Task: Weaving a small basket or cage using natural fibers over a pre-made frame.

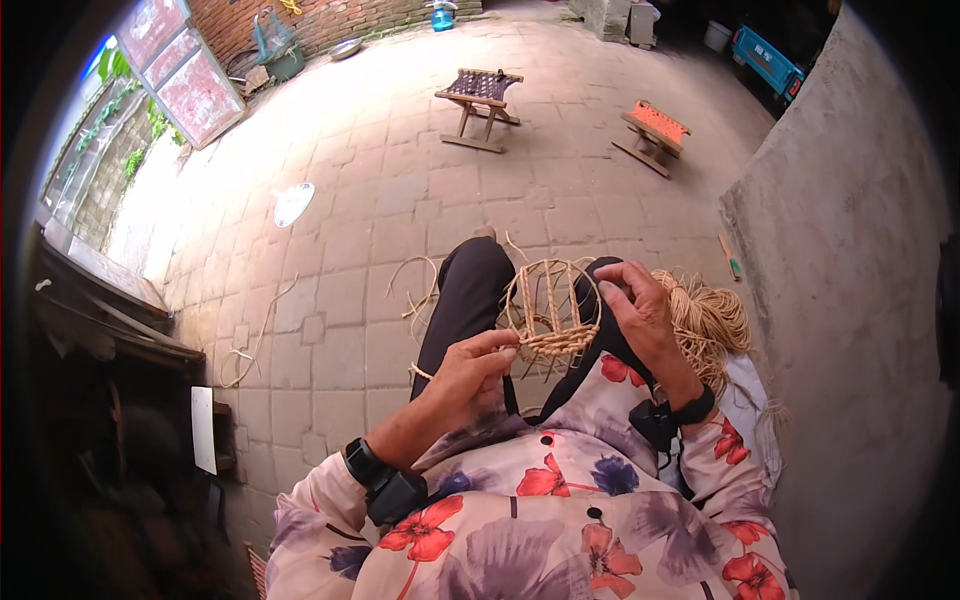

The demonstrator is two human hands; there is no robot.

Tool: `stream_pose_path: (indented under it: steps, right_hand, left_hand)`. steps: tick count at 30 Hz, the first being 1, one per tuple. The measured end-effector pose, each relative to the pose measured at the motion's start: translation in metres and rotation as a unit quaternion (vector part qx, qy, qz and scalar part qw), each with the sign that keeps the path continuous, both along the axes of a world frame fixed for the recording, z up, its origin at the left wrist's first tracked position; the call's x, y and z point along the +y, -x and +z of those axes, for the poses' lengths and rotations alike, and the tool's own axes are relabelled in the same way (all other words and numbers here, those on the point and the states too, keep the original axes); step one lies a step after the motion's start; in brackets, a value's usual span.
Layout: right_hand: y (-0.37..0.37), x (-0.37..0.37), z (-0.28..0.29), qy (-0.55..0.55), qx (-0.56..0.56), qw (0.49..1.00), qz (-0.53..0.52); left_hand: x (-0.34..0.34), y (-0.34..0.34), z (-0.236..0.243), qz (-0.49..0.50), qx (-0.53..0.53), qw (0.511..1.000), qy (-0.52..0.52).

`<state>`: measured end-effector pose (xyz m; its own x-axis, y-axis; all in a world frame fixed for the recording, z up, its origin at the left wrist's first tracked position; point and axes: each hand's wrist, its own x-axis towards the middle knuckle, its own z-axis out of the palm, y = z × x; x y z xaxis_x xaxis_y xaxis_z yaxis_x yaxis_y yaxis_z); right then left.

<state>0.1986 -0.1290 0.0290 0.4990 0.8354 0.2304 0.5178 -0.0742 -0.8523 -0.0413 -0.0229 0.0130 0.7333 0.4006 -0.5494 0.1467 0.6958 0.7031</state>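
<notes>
Above my lap is a small, partly woven basket (pixel 557 342) of tan straw cord, with a round hoop, upright strips and a thicker braided band along its near side. Loose cord ends stick out around it. My left hand (pixel 468 380) is closed, with thumb and fingertips pinching the band's left end. At the hoop's right side, my right hand (pixel 645 312) has its thumb and forefinger drawn together on the edge; its other fingers are curled. A large bundle of the same straw cord (pixel 708 325) lies just beyond my right hand, on a white sheet (pixel 745 392).
A dark-topped folding stool (pixel 480 88) and an orange-topped one (pixel 657 125) stand ahead on the paved floor (pixel 350 250). Loose cord (pixel 262 335) lies at left. A grey wall (pixel 840 300) rises close on my right; a white board (pixel 203 430) stands at left.
</notes>
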Motion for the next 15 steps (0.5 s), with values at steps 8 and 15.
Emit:
stream_pose_path:
  steps: [8,15]
  right_hand:
    - [-0.003,0.013,-0.026,0.006,0.094,0.995,0.012]
    - [0.016,-0.004,-0.011,-0.01,0.11,0.994,-0.01]
  left_hand:
    - [-0.006,-0.001,0.002,-0.005,-0.044,0.997,0.063]
    - [-0.01,-0.004,0.012,0.016,-0.045,0.998,0.048]
